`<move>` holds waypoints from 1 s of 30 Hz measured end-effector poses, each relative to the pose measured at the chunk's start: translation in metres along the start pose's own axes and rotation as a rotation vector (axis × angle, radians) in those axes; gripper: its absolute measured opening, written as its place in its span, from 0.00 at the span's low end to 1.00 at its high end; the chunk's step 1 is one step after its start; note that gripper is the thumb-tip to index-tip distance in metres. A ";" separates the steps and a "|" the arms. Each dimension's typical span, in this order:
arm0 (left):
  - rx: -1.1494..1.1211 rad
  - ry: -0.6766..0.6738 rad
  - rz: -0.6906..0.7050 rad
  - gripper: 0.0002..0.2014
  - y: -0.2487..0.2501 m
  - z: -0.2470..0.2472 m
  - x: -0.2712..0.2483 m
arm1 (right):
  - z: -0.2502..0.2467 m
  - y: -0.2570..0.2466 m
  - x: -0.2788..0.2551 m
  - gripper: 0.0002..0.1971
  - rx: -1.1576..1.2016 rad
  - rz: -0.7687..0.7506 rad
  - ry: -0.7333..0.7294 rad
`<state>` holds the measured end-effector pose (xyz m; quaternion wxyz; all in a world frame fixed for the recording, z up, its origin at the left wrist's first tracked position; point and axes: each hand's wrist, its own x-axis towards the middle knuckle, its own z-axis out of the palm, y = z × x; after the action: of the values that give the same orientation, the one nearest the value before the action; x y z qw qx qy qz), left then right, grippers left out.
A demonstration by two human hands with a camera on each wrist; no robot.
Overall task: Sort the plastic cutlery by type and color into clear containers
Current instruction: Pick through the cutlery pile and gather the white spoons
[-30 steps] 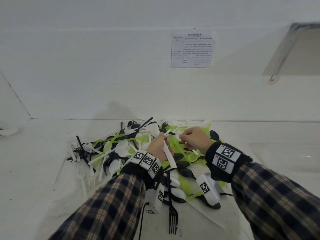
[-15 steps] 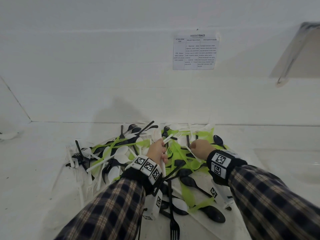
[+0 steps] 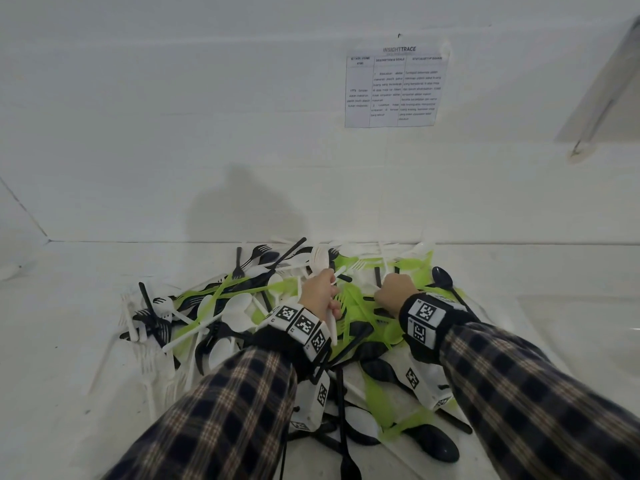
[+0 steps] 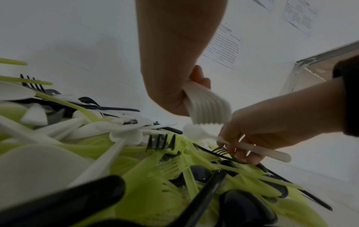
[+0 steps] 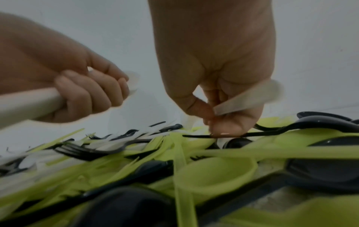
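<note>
A tangled heap of white, black and lime-green plastic cutlery [image 3: 360, 308] lies on the white surface against the wall. My left hand [image 3: 317, 292] hangs over the middle of the heap and grips a stacked bundle of white cutlery [image 4: 207, 107], also seen in the head view [image 3: 319, 259]. My right hand [image 3: 394, 289] is down in the heap just right of it. A single white piece [image 4: 268, 152] is tucked in its curled fingers, and its fingertips [image 5: 219, 130] touch the heap beside a thin black handle [image 5: 196, 136]. What they touch is hidden.
A faint clear container [image 3: 571, 299] sits on the surface to the right of the heap. A printed sheet [image 3: 394, 88] hangs on the wall behind. Loose white forks [image 3: 145, 362] trail off the heap's left side. A black spoon [image 3: 441, 275] lies at its far right.
The right hand has left the left hand's side and dropped to the right, into the heap, still holding its white piece. The left hand has moved slightly forward with its bundle.
</note>
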<state>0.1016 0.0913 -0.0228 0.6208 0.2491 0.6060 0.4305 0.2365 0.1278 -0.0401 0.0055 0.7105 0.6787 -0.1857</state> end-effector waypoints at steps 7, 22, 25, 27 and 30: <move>0.003 -0.033 -0.006 0.10 -0.006 0.007 0.007 | -0.015 0.014 0.010 0.13 0.025 -0.012 0.031; -0.042 0.042 0.003 0.11 0.008 -0.015 0.021 | -0.017 0.034 0.049 0.22 -0.389 -0.146 -0.015; -0.034 0.048 -0.003 0.10 0.010 -0.019 0.022 | -0.013 0.033 0.052 0.18 -0.404 -0.173 -0.022; -0.027 0.052 -0.006 0.10 0.010 -0.021 0.022 | -0.011 0.034 0.054 0.15 -0.401 -0.188 -0.020; -0.032 0.056 0.000 0.11 0.010 -0.025 0.022 | -0.010 0.033 0.056 0.11 -0.384 -0.188 -0.003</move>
<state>0.0723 0.1093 -0.0300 0.6074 0.2268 0.6164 0.4468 0.2712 0.1819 -0.0535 0.1244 0.6298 0.7648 -0.0537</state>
